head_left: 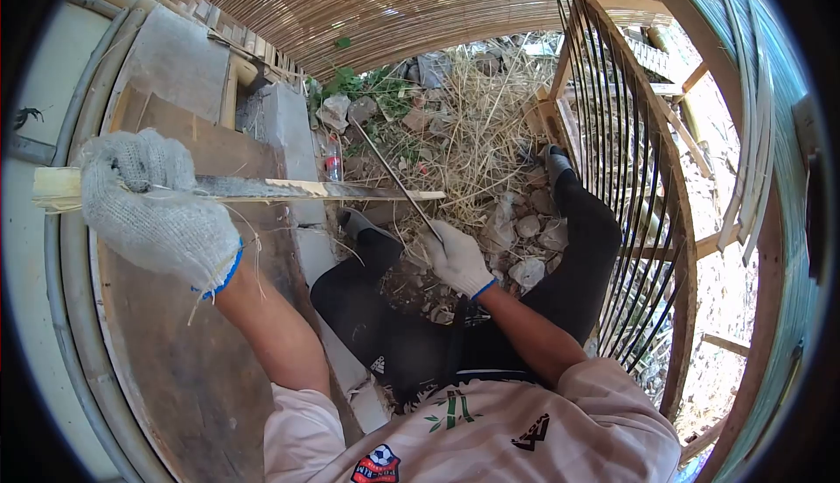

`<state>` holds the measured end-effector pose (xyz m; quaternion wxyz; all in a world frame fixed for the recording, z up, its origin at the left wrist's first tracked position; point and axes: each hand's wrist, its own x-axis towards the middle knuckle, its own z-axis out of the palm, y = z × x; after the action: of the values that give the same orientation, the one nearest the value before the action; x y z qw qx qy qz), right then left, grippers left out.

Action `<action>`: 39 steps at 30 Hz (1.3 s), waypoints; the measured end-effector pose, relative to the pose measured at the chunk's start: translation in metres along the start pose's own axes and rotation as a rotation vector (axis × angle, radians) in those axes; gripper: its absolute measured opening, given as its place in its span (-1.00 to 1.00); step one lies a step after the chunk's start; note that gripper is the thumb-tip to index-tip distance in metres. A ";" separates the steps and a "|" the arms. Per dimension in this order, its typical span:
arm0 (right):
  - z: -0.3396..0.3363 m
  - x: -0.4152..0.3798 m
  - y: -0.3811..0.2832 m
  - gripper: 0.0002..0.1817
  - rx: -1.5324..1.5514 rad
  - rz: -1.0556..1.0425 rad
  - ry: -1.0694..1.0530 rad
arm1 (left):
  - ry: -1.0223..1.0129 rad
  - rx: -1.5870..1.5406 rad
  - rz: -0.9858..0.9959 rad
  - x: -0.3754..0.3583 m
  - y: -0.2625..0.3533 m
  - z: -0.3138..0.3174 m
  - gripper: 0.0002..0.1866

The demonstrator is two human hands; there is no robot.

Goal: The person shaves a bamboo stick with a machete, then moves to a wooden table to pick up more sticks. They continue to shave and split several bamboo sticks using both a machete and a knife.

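My left hand [157, 199], in a white knitted glove with blue trim, is closed around a split bamboo strip [297, 189]. Its pale, thick butt end sticks out left of the fist, and the long, dark-streaked part reaches right over the board toward my knees. My right hand [455, 260], gloved too, is wrapped around a long knife [385, 163]; the grip is hidden in the fingers. Seen nearly edge-on, the thin dark blade slants up and left, crossing the strip close to its tip. Loose fibres hang at the left glove's cuff.
A worn brown board [192, 352] lies left of me beside a concrete ledge [293, 142]. A plastic bottle [333, 157] stands by the ledge. Straw and rubble [472, 124] cover the ground between my legs. To the right rises a curved wooden frame with dark rods [678, 299]; a woven screen [385, 2] closes the back.
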<state>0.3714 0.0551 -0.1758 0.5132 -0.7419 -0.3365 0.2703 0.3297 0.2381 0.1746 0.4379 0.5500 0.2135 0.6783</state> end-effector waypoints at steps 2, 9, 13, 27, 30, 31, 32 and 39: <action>0.013 0.008 0.018 -0.65 0.034 -0.011 0.064 | -0.015 0.007 0.028 0.002 -0.006 0.010 -0.58; 0.023 0.022 0.104 -0.61 -0.154 0.335 -0.187 | -0.206 -0.009 0.080 0.007 -0.015 0.013 -0.63; -0.006 0.022 0.034 -0.62 -0.012 0.293 -0.040 | 0.071 0.131 0.163 0.001 -0.020 0.036 -0.61; 0.010 0.024 0.063 -0.61 -0.139 0.342 -0.199 | -0.112 0.481 0.629 0.024 -0.044 -0.048 -0.25; 0.004 0.015 0.025 -0.61 -0.101 0.286 -0.204 | -0.156 0.506 0.628 0.031 -0.044 -0.063 -0.19; 0.013 0.012 0.031 -0.62 -0.070 0.162 -0.106 | -0.171 0.518 0.629 0.031 -0.044 -0.064 -0.16; 0.020 0.008 0.039 -0.63 -0.037 0.042 -0.011 | -0.173 0.521 0.625 0.030 -0.043 -0.062 -0.16; 0.030 0.016 0.081 -0.66 -0.248 0.304 -0.267 | -0.280 0.403 0.422 0.061 -0.042 -0.105 -0.36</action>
<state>0.3772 0.0646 -0.2629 0.3224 -0.7990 -0.3167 0.3968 0.2460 0.3302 0.1446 0.1950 0.7458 0.1625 0.6159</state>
